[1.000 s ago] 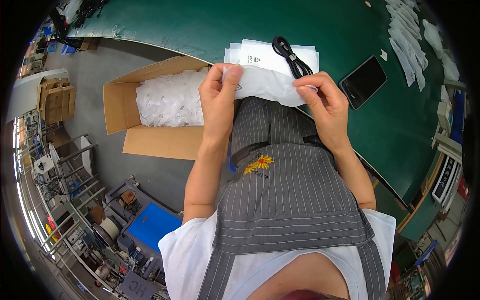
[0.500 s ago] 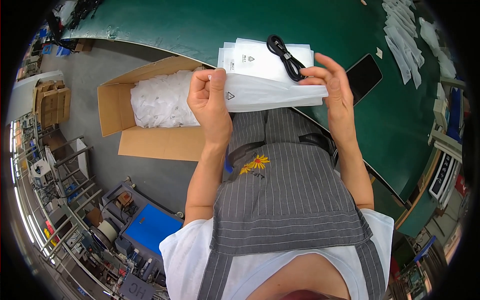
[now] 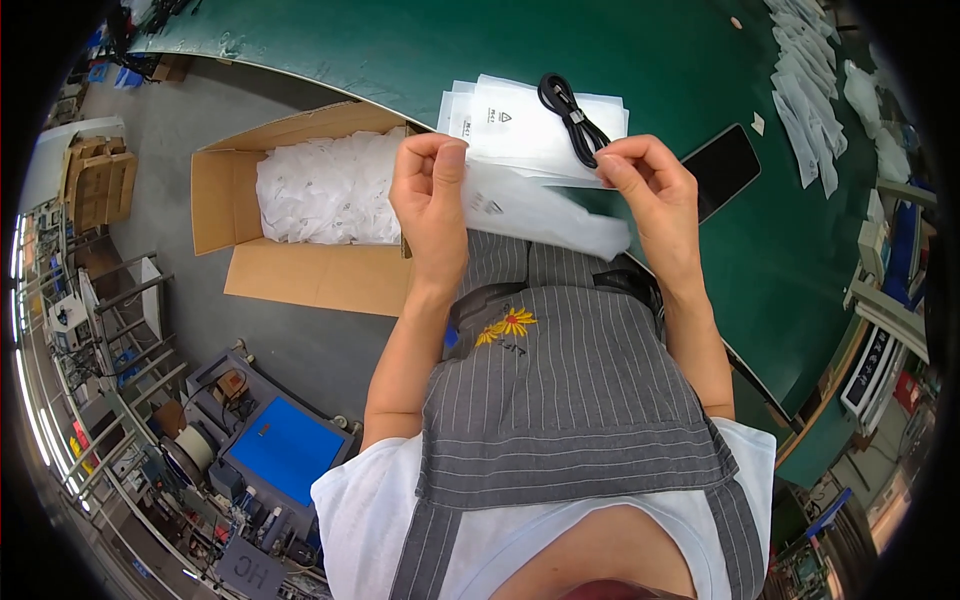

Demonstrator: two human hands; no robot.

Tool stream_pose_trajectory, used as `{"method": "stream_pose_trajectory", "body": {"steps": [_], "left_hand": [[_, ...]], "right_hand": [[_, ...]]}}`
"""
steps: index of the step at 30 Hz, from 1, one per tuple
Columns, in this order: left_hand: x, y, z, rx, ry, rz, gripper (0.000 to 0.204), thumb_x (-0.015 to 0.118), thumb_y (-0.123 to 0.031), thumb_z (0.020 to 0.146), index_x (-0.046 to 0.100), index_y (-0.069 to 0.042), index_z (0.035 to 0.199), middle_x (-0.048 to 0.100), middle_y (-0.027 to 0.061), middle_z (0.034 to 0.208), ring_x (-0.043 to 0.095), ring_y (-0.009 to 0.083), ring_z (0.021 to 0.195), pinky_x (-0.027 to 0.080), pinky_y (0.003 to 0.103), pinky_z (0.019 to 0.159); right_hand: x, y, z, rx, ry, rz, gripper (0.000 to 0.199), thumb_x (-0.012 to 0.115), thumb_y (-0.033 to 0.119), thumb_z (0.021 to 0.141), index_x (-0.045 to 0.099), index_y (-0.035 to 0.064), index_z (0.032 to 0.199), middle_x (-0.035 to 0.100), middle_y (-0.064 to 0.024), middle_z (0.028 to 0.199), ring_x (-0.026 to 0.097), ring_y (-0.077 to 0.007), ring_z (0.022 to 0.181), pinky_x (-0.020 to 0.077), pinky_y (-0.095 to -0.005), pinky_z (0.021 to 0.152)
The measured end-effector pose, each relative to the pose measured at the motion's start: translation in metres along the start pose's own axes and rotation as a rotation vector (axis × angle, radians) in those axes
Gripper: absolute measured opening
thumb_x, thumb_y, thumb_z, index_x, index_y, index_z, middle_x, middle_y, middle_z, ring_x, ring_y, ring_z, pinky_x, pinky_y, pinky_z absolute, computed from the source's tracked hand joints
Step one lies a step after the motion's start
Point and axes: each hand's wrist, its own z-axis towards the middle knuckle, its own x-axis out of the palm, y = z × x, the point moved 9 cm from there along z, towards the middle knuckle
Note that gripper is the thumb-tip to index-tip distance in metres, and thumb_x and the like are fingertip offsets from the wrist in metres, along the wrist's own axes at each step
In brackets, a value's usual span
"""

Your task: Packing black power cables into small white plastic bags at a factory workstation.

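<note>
- Two hands are up in front of a grey striped apron (image 3: 560,400), which has a small flower stitched on it.
- Left hand (image 3: 432,200) pinches the left end of a white bag (image 3: 540,212), thumb and fingers closed on its upper edge.
- Right hand (image 3: 650,190) grips the bag's right end the same way, fingertips pressed together on the film.
- Between them the bag hangs flat and slightly slack, just above the apron and at the near edge of the table (image 3: 400,50).
- Just beyond the hands, a stack of like bags (image 3: 520,120) lies on the green table, with a coiled black cable (image 3: 570,115) resting on top.
- Right of the stack, a dark phone (image 3: 722,170) lies flat on the table, near the right hand.
- To the left, on the floor beside the table, an open carton (image 3: 290,270) holds a heap of white bags.
- Farther off on the right, more white bags (image 3: 810,110) lie in a row along the table.
</note>
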Motion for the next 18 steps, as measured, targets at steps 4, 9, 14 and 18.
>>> {"method": "stream_pose_trajectory", "body": {"steps": [4, 9, 14, 18], "left_hand": [[0.007, 0.024, -0.007, -0.17, 0.135, -0.115, 0.013, 0.056, -0.014, 0.094, 0.051, -0.005, 0.087, 0.043, -0.0053, 0.064, 0.035, 0.0012, 0.054, 0.028, 0.017, 0.047], [-0.008, 0.064, -0.017, -0.058, 0.094, 0.329, 0.013, 0.055, -0.013, 0.092, 0.056, -0.001, 0.088, 0.051, -0.0005, 0.07, 0.046, 0.0068, 0.063, 0.037, 0.021, 0.056], [-0.006, 0.088, -0.043, -0.275, 0.274, 0.381, 0.021, 0.052, -0.019, 0.094, 0.059, 0.0, 0.091, 0.053, 0.0039, 0.072, 0.048, 0.009, 0.072, 0.041, 0.026, 0.064], [-0.011, 0.082, -0.053, -0.351, 0.212, 0.399, 0.018, 0.059, -0.018, 0.09, 0.059, 0.0, 0.088, 0.053, 0.0003, 0.066, 0.044, 0.0042, 0.063, 0.036, 0.021, 0.055]], "right_hand": [[-0.006, 0.005, 0.0, -0.091, -0.077, 0.119, 0.016, 0.055, 0.014, 0.093, 0.061, 0.0011, 0.1, 0.063, -0.0043, 0.091, 0.058, -0.0097, 0.085, 0.0457, -0.0231, 0.079], [0.033, -0.03, -0.026, -0.026, 0.178, -0.375, 0.022, 0.059, 0.013, 0.087, 0.059, 0.0027, 0.106, 0.062, -0.0101, 0.097, 0.062, -0.0242, 0.088, 0.0482, -0.0317, 0.076], [0.043, -0.034, -0.029, -0.14, 0.07, -0.653, 0.029, 0.065, 0.013, 0.081, 0.059, 0.0055, 0.108, 0.061, -0.011, 0.099, 0.06, -0.0289, 0.091, 0.0492, -0.0368, 0.074], [0.042, -0.031, -0.027, -0.146, 0.12, -0.608, 0.03, 0.066, 0.017, 0.082, 0.059, 0.0054, 0.109, 0.062, -0.0101, 0.097, 0.061, -0.0268, 0.087, 0.0493, -0.0368, 0.072]]}}
